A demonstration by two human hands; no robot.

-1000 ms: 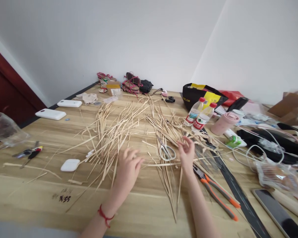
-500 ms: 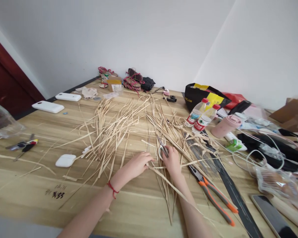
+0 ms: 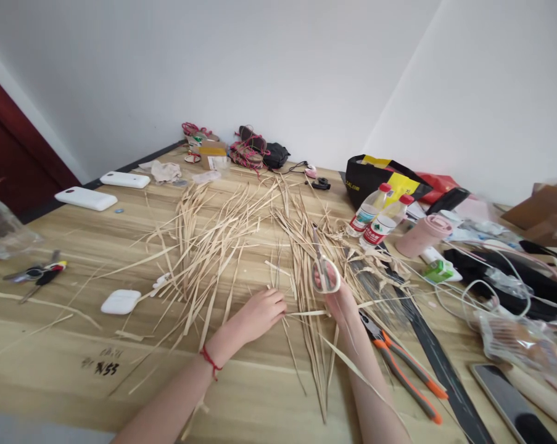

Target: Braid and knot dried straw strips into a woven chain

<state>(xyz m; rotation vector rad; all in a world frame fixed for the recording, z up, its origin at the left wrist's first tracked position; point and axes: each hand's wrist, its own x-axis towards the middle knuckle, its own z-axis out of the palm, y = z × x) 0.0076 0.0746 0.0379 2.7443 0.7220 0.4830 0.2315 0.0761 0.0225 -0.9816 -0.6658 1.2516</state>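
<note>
My right hand [image 3: 339, 298] is closed round a pair of scissors [image 3: 325, 275], its fingers in the pale handle loops and the blades pointing away from me. My left hand [image 3: 262, 312] rests low over the table with curled fingers, at the end of a dried straw strip [image 3: 306, 313] that runs across to the right hand. Its fingertips are partly hidden. Another long straw strip [image 3: 352, 364] lies across my right forearm. Beneath and beyond the hands spread a loose bundle of straw strips [image 3: 306, 271] and a larger pile of straw [image 3: 213, 240].
Orange-handled pliers [image 3: 401, 364] lie beside my right forearm, near a phone [image 3: 514, 398]. Two water bottles [image 3: 382, 225], a pink cup [image 3: 424, 235] and a black-yellow bag [image 3: 366, 176] stand at the right. A white case [image 3: 120, 301] and small tools [image 3: 40, 273] are left.
My right hand has moved slightly right and turned, bringing the scissors up and away from the left hand. My left hand has shifted a little, with its fingers now turned further down.
</note>
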